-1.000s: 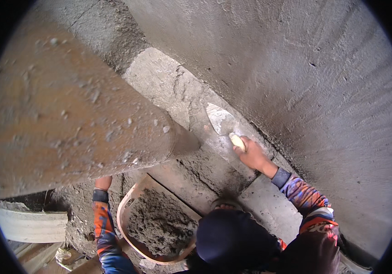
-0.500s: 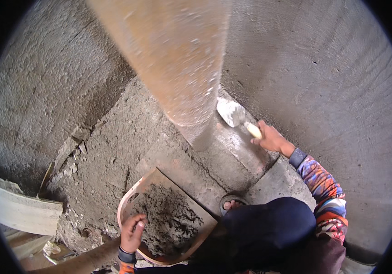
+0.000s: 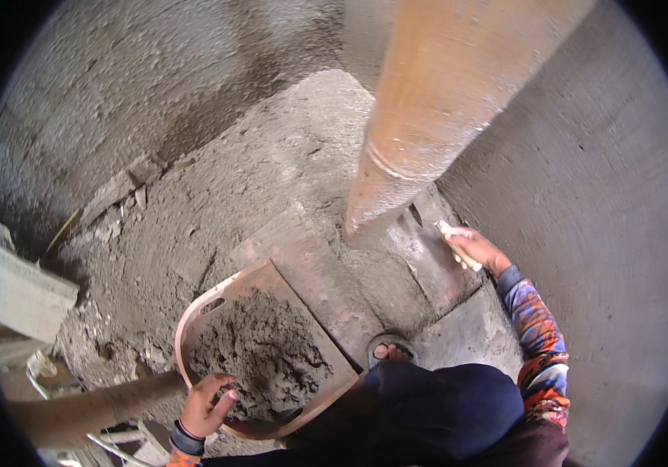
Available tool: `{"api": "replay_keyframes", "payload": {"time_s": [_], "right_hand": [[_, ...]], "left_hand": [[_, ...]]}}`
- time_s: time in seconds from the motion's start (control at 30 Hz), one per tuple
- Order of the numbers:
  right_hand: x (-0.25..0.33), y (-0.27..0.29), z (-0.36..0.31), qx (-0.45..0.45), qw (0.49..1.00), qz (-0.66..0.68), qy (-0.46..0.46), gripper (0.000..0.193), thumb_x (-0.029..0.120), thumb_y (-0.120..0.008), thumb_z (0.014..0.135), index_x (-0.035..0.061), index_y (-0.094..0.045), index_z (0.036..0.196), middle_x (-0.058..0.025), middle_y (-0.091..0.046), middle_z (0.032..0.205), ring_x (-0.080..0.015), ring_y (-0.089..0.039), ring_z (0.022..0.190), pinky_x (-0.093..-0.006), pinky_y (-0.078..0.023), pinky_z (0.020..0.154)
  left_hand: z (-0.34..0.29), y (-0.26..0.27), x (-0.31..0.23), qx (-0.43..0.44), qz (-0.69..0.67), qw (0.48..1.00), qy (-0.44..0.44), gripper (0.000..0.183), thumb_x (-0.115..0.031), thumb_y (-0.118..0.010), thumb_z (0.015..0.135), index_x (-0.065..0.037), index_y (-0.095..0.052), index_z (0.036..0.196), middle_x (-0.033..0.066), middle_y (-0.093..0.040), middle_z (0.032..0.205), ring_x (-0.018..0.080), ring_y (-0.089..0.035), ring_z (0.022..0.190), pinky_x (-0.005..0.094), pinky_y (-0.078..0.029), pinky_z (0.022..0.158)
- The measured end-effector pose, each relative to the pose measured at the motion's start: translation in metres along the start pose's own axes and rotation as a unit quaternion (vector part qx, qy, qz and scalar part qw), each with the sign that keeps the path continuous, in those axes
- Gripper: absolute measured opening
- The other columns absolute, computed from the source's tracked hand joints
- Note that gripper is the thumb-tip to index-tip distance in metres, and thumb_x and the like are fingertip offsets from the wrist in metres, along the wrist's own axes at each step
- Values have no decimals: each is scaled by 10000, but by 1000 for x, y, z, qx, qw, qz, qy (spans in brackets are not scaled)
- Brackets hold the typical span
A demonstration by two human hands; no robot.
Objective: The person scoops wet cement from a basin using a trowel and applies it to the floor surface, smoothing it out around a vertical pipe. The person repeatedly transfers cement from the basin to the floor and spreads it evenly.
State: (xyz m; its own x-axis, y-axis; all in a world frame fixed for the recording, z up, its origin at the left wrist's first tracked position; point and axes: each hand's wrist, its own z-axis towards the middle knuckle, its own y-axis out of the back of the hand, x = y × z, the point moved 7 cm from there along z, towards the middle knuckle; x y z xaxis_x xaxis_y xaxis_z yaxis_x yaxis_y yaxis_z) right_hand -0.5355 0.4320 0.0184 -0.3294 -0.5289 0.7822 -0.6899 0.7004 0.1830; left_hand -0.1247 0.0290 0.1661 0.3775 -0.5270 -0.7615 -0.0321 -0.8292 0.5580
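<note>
My right hand (image 3: 480, 251) is closed around the pale handle of a trowel (image 3: 462, 247), beside the foot of a thick bamboo pole. The trowel's blade can barely be made out at this angle. My left hand (image 3: 205, 406) hovers at the near left rim of a pinkish shallow tub (image 3: 184, 342), thumb and fingers apart and nothing between them. Dark wet mortar (image 3: 264, 354) lies heaped in the tub, which has a handle slot in its far left side.
The upright bamboo pole (image 3: 435, 101) stands between me and the wall corner. Rough plastered wall (image 3: 139, 70) rises at left, smoother grey wall (image 3: 598, 202) at right. Another bamboo pole (image 3: 108, 405) lies lower left, near a pale curved board (image 3: 19, 276). My sandalled foot (image 3: 392, 352) rests beside the tub.
The view has shifted, so the upright pole appears farther right. The trowel has turned from showing its broad pale blade to nearly edge-on. My left hand's fingers have loosened and spread.
</note>
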Motion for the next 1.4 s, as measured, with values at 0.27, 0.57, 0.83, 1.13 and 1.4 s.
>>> {"api": "replay_keyframes", "payload": {"time_s": [0.27, 0.57, 0.83, 1.13, 1.4], "right_hand": [[47, -10, 80, 204, 962, -69, -171, 385, 484, -473, 918, 164, -630, 1063, -19, -540, 576, -112, -494, 388, -251, -384, 334], [49, -4, 68, 4, 977, -212, -1, 386, 403, -473, 947, 85, -601, 772, -16, -549, 552, -111, -519, 426, -242, -416, 396], [63, 1, 43, -42, 978, -203, 7, 523, 466, -376, 958, 50, -556, 697, -55, -526, 522, -153, -497, 403, -271, -410, 393], [43, 13, 79, -128, 802, -579, 79, 549, 498, -512, 867, -25, -638, 979, -257, -644, 887, -407, -617, 918, -461, -463, 812], [65, -24, 67, -210, 739, -637, 59, 660, 612, -490, 836, -9, -670, 970, -255, -646, 925, -414, -607, 935, -475, -475, 841]], "left_hand": [[-8, 14, -3, -30, 60, 997, -48, 294, -213, -598, 882, 33, -595, 1044, 215, -616, 916, 387, -613, 836, 409, -498, 741], [-22, 29, -9, -51, 59, 995, -64, 283, -204, -595, 870, 19, -597, 1044, 188, -620, 933, 370, -602, 846, 413, -482, 764], [-24, 38, -2, -72, 15, 993, -94, 282, -209, -602, 868, 19, -610, 1034, 182, -630, 894, 367, -608, 825, 418, -483, 752], [-17, 40, 4, -61, 12, 992, -105, 277, -232, -580, 882, 14, -594, 1010, 170, -627, 859, 362, -608, 811, 422, -480, 734], [-11, 27, -15, -31, 68, 987, -142, 310, -250, -575, 880, 8, -585, 1052, 162, -620, 865, 344, -609, 804, 424, -476, 748]]}}
